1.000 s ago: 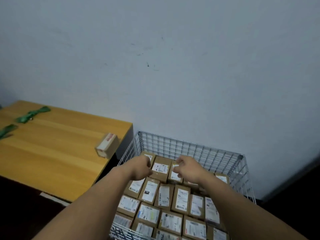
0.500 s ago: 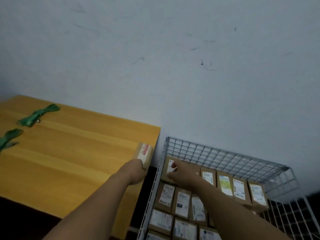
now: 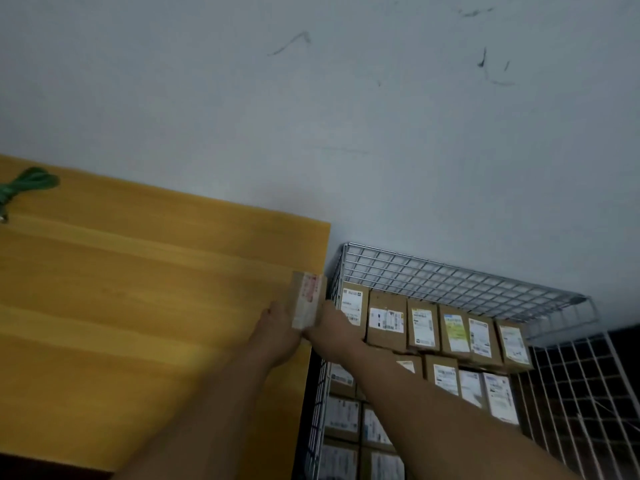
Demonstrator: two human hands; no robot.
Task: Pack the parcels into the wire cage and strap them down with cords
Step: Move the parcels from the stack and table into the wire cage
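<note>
A small brown parcel (image 3: 308, 299) with a red-and-white label stands at the right edge of the yellow table (image 3: 138, 306). My left hand (image 3: 278, 329) grips its left side and my right hand (image 3: 329, 329) grips its right side. Just right of the table stands the wire cage (image 3: 450, 278), filled with several rows of brown labelled parcels (image 3: 422, 327). A green cord (image 3: 29, 183) lies at the table's far left corner.
A pale wall rises behind the table and the cage. A narrow dark gap separates the table edge from the cage. More wire mesh (image 3: 581, 393) shows at the right, over a dark floor.
My left hand left the cage and reached the parcel on the table edge. My right hand followed from the cage and now holds the parcel's other side. The view swung left.
</note>
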